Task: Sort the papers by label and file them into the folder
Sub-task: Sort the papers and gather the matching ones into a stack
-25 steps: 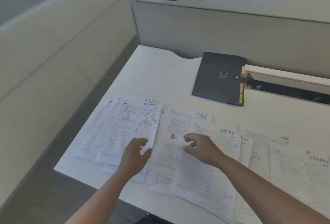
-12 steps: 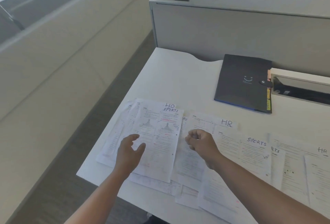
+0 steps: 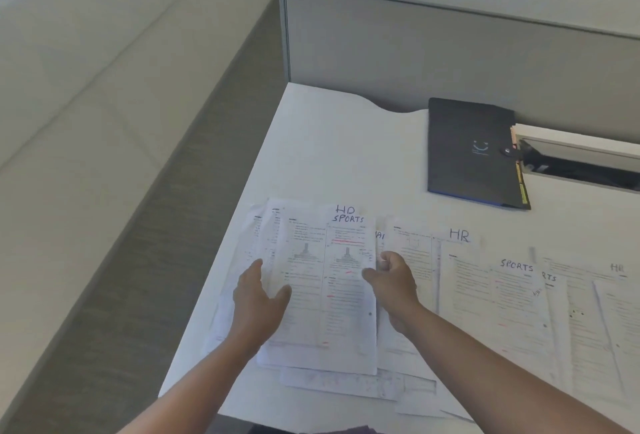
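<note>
Front and centre on the white desk (image 3: 329,143) lies the sheet headed SPORTS (image 3: 332,295), top of a loose stack, with another heading peeking out just above its own. That sheet is our landmark. The left hand (image 3: 258,298) sits over its left half, fingers spread and relaxed, thumb out toward the middle, gripping nothing; whether the palm presses the paper I cannot tell. The right hand (image 3: 393,283) is at the sheet's right edge, fingers curled in and thumb reaching onto the page; it looks like a pinch on that edge, though the blur keeps contact uncertain. Beneath the landmark sheet, more pages fan out to the left and below, their corners showing.

Just right of it, partly tucked under, a sheet marked HR (image 3: 415,253) lies flat. Further right again, a second SPORTS-labelled paper (image 3: 498,302) overlaps that one, and beyond it more sheets run to the frame edge, one with a faint HR heading (image 3: 616,295).

Up and to the right of the landmark sheet, well apart from it, the dark folder (image 3: 467,149) lies closed, snap strap fastened, coloured tabs poking from its right side. Right beside the folder is an open cable slot (image 3: 581,170) in the desk. Behind everything stands a grey partition (image 3: 450,49).
</note>
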The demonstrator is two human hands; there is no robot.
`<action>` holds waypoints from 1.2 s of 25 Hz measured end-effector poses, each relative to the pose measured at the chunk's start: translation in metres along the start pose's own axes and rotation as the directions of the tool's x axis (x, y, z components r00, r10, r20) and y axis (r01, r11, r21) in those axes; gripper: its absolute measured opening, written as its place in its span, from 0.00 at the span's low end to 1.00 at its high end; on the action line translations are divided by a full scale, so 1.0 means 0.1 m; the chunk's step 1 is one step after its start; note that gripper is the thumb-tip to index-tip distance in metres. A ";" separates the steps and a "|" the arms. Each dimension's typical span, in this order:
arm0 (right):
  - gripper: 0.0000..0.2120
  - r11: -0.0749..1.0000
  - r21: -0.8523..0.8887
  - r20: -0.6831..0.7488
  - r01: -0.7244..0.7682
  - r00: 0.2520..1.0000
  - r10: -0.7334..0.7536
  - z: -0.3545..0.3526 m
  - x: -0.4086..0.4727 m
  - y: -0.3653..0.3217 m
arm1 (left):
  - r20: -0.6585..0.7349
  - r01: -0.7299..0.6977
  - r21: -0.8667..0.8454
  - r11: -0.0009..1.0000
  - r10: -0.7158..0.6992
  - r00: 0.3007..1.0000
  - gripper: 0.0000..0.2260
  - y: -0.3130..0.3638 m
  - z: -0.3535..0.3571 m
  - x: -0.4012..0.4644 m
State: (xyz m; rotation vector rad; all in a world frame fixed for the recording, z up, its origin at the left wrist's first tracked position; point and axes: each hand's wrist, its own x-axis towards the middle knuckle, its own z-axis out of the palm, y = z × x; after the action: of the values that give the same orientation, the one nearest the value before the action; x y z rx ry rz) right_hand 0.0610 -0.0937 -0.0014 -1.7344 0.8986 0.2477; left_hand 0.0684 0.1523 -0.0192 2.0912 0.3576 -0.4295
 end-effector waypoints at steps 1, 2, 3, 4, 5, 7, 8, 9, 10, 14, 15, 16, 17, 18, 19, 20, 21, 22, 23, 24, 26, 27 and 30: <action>0.16 0.999 0.039 0.010 -0.020 1.000 0.019 0.01 -0.03 -0.03 | 0.006 -0.006 0.032 0.999 0.006 1.000 0.37 0.00 0.00 0.02; 0.15 0.997 0.065 0.035 -0.039 0.999 0.036 0.01 0.02 -0.01 | 0.006 -0.021 0.071 0.997 0.021 1.000 0.36 0.00 0.00 0.02; 0.15 0.995 0.087 0.052 -0.057 0.997 0.053 0.00 0.02 -0.02 | 0.006 -0.035 0.101 0.994 0.035 0.999 0.35 0.00 0.01 0.02; 0.14 0.994 0.087 0.064 -0.069 0.996 0.064 0.00 0.06 0.01 | 0.006 -0.042 0.118 0.992 0.041 0.999 0.34 0.01 0.01 0.01; 0.12 0.994 0.081 0.063 -0.076 0.995 0.071 -0.01 0.06 0.00 | 0.008 -0.043 0.125 0.991 0.043 0.999 0.34 0.00 0.01 0.01; 0.06 0.994 0.082 0.059 -0.079 0.995 0.074 -0.01 0.07 0.04 | 0.022 -0.044 0.137 0.990 0.042 0.999 0.34 -0.01 0.00 0.01; 0.05 0.994 0.086 0.057 -0.071 0.996 0.066 -0.01 0.09 0.08 | 0.028 -0.045 0.146 0.988 0.041 0.999 0.34 -0.01 -0.01 0.02; 0.04 0.994 0.080 0.056 -0.068 0.996 0.064 -0.02 0.07 0.10 | 0.032 -0.043 0.151 0.988 0.039 0.999 0.34 -0.01 -0.01 0.03; 0.05 0.993 0.099 0.065 -0.062 0.996 0.056 -0.03 0.08 0.13 | 0.035 -0.038 0.146 0.989 0.034 0.999 0.33 0.00 -0.02 0.03; 0.05 0.985 0.156 0.101 -0.071 0.993 0.056 -0.10 0.07 0.14 | 0.037 -0.011 0.064 0.998 0.009 0.999 0.29 0.02 -0.07 0.06; 0.05 0.988 0.139 0.097 -0.070 0.994 0.056 -0.10 0.06 0.15 | 0.031 -0.012 0.055 0.998 0.010 0.999 0.28 0.01 -0.07 0.06; 0.05 0.991 0.118 0.086 -0.057 0.995 0.047 -0.10 0.07 0.17 | 0.022 -0.018 0.059 0.998 0.017 1.000 0.27 0.00 -0.07 0.07; 0.05 0.996 0.084 0.069 -0.044 0.997 0.038 -0.10 0.06 0.18 | 0.011 -0.025 0.075 0.997 0.024 1.000 0.26 -0.01 -0.07 0.06; 0.05 0.998 0.061 0.055 -0.021 0.998 0.018 -0.09 0.06 0.19 | 0.004 -0.032 0.090 0.995 0.032 0.999 0.26 -0.01 -0.05 0.05; 0.05 0.999 0.035 0.033 0.002 0.999 -0.003 -0.10 0.04 0.18 | 0.000 -0.037 0.099 0.994 0.037 0.999 0.25 -0.01 -0.04 0.03; 0.05 0.999 0.016 0.012 0.032 0.999 -0.032 -0.11 0.04 0.18 | -0.003 -0.037 0.099 0.994 0.037 0.999 0.25 0.00 -0.03 0.01; 0.05 0.998 -0.004 -0.011 0.058 0.998 -0.058 -0.12 0.04 0.16 | -0.003 -0.038 0.107 0.994 0.039 0.999 0.24 0.02 -0.04 0.00; 0.06 0.997 -0.012 -0.030 0.082 0.996 -0.082 -0.13 0.03 0.14 | -0.003 -0.055 0.139 0.989 0.056 0.998 0.24 0.03 -0.04 -0.02; 0.07 0.995 -0.018 -0.045 0.096 0.994 -0.097 -0.16 0.01 0.13 | -0.007 -0.088 0.198 0.976 0.091 0.996 0.23 0.03 -0.04 -0.03; 0.08 0.994 -0.016 -0.054 0.104 0.993 -0.105 -0.18 0.00 0.12 | -0.014 -0.126 0.259 0.958 0.135 0.991 0.22 0.04 -0.05 -0.05; 0.09 0.996 0.005 -0.060 0.093 0.994 -0.093 -0.25 -0.02 0.12 | -0.039 -0.147 0.287 0.947 0.164 0.986 0.22 0.05 -0.08 -0.07; 0.10 0.996 0.023 -0.060 0.081 0.995 -0.079 -0.29 -0.03 0.13 | -0.051 -0.126 0.276 0.953 0.145 0.988 0.22 0.05 -0.10 -0.07; 0.11 0.997 0.064 -0.038 0.031 0.999 -0.029 -0.37 -0.05 0.18 | -0.039 -0.044 0.314 0.948 0.059 0.997 0.30 0.01 -0.18 -0.02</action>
State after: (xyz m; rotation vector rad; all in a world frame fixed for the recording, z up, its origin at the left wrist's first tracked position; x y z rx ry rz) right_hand 0.0353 -0.1268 0.0017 -1.6957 0.8972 0.1654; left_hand 0.0705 0.1664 -0.0086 2.4186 0.2752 -0.4272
